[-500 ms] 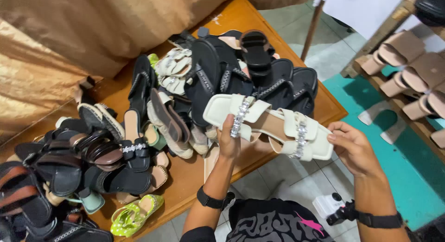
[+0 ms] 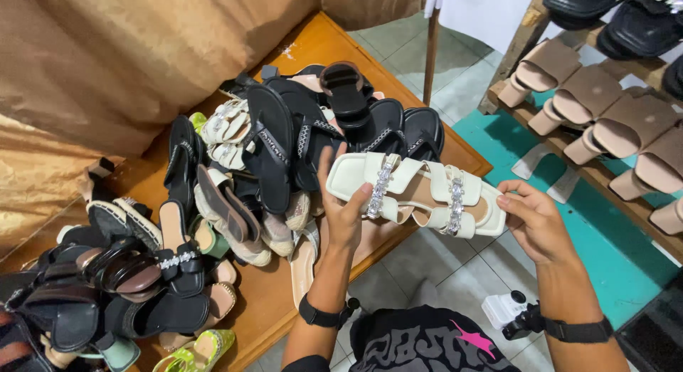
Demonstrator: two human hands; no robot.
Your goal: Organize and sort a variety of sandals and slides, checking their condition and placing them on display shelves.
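— What colour is the pair you are holding up?

— I am holding cream-white sandals (image 2: 420, 194) with silver rhinestone strips glinting across the straps and tan insoles showing through.

— And the heap?

— Mostly black sandals (image 2: 284, 144) are lying on the orange-brown wooden table (image 2: 334, 41), one lime-green sandal (image 2: 192, 350) is peeking out, and beige block heels (image 2: 597, 108) are lining the rack over a teal floor (image 2: 605, 229).
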